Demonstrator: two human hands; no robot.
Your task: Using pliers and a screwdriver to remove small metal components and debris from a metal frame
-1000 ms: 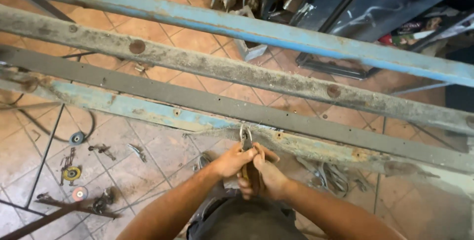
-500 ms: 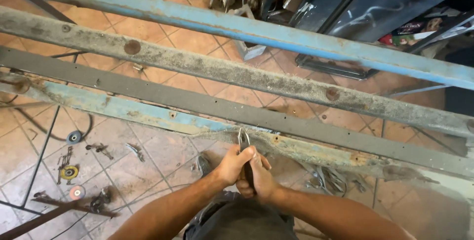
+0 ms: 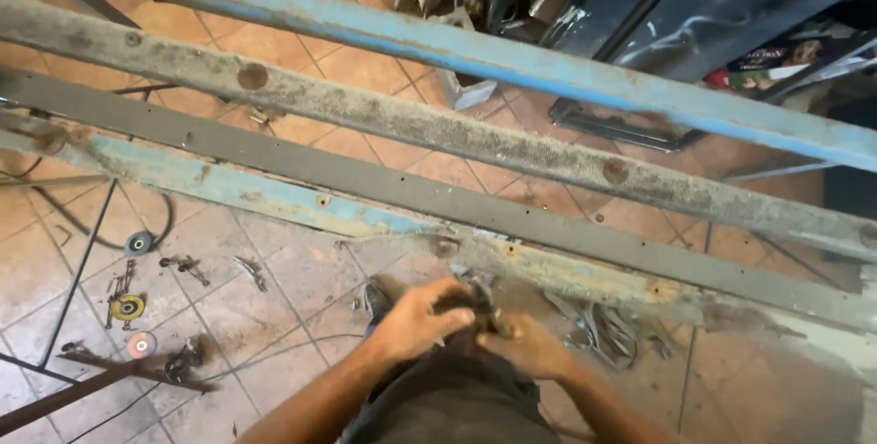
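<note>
My left hand [image 3: 422, 318] and my right hand [image 3: 528, 345] are closed together around a small dark metal tool [image 3: 481, 301], just below the nearest worn blue and rusty rail [image 3: 274, 193]. The fingers cover most of the tool, so I cannot tell what kind it is. Both hands sit low in the view, above my dark trousers. Beyond that rail run a dark grey flat bar [image 3: 512, 216], a rusty grey beam [image 3: 457, 129] and a blue painted beam [image 3: 512, 60], all slanting across the view.
Below is a tiled floor with grinding discs [image 3: 129, 307], loose bolts [image 3: 183, 266], a black cable [image 3: 82, 225] and a thin dark rod [image 3: 78, 270] on the left. A heap of metal scraps [image 3: 605, 333] lies right of my hands. Dark panels stand at the far right.
The tool stood up against the near rail with my hands under it. Now both hands have come down from the rail, closed over the tool.
</note>
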